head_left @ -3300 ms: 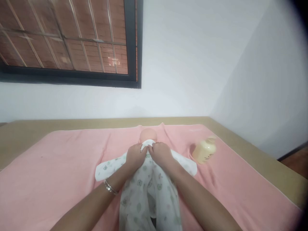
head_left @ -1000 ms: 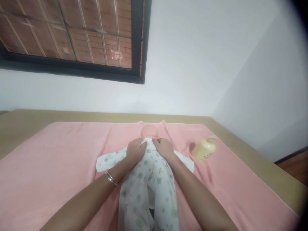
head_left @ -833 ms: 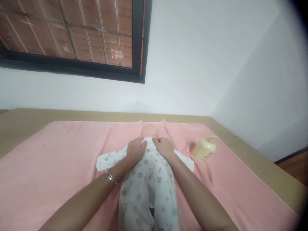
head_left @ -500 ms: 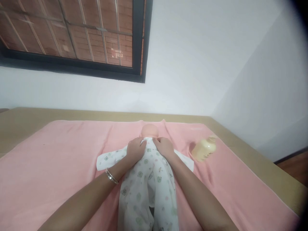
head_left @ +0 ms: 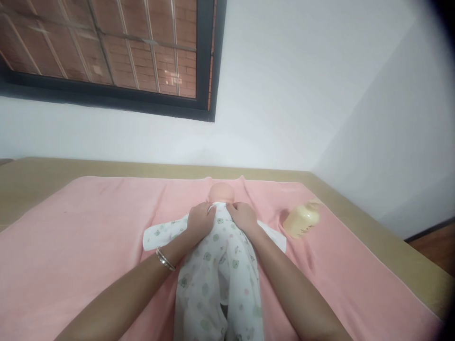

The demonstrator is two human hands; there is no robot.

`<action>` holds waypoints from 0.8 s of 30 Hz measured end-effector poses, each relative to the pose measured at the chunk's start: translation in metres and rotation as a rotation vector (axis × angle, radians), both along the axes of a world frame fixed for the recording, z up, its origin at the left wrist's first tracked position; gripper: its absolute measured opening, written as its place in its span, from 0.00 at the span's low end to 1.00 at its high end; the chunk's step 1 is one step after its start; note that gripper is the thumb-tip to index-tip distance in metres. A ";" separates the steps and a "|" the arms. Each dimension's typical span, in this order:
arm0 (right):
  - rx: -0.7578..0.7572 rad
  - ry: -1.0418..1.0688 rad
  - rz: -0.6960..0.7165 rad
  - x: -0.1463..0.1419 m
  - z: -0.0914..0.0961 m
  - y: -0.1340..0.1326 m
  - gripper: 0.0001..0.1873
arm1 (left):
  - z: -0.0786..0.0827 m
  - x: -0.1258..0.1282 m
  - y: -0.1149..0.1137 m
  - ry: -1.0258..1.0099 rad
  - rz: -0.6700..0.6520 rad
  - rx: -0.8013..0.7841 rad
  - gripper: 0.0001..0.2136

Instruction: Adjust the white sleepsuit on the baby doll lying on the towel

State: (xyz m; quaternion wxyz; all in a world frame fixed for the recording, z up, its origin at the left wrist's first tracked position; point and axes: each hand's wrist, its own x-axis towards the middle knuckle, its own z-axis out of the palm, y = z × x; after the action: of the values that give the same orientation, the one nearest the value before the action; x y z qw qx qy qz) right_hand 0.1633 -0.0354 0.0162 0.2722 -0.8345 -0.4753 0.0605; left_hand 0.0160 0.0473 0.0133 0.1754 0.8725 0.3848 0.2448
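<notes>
Between left hand (head_left: 201,220) and right hand (head_left: 243,218), on pink blanket (head_left: 88,227): white printed garment (head_left: 222,234), gripped at the collar (head_left: 220,205) on both sides with curled fingers (head_left: 212,218). Laid with sleeves (head_left: 165,233) out past the wrists (head_left: 182,247) and lower part running back between the forearms (head_left: 121,293). Just beyond the hands, at the collar: doll head (head_left: 221,192). Right of the hands, near sleeve end: yellowish bottle (head_left: 302,220).

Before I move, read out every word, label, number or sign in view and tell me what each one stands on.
No text can be read.
Yellow bottle: small dark marks on its side, too small and blurred to tell whether they are lettering.
White printed garment: small motifs, no lettering I can make out.
Window: a bright patch shows in the pane, too blurred to read as anything.
</notes>
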 end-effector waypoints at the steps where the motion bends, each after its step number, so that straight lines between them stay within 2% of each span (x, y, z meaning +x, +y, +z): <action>1: -0.003 0.003 0.000 0.000 0.000 0.000 0.26 | 0.000 0.000 0.000 0.006 0.003 0.003 0.16; 12: -0.037 -0.005 -0.009 -0.002 0.004 -0.001 0.25 | 0.002 0.000 -0.001 0.045 -0.001 0.025 0.17; 24: 0.002 0.002 -0.001 0.001 -0.002 0.000 0.23 | 0.001 0.000 0.000 0.022 -0.016 0.031 0.16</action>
State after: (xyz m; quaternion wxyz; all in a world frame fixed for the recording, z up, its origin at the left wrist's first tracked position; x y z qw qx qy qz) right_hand 0.1643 -0.0353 0.0142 0.2737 -0.8342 -0.4748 0.0607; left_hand 0.0165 0.0469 0.0141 0.1596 0.8807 0.3759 0.2400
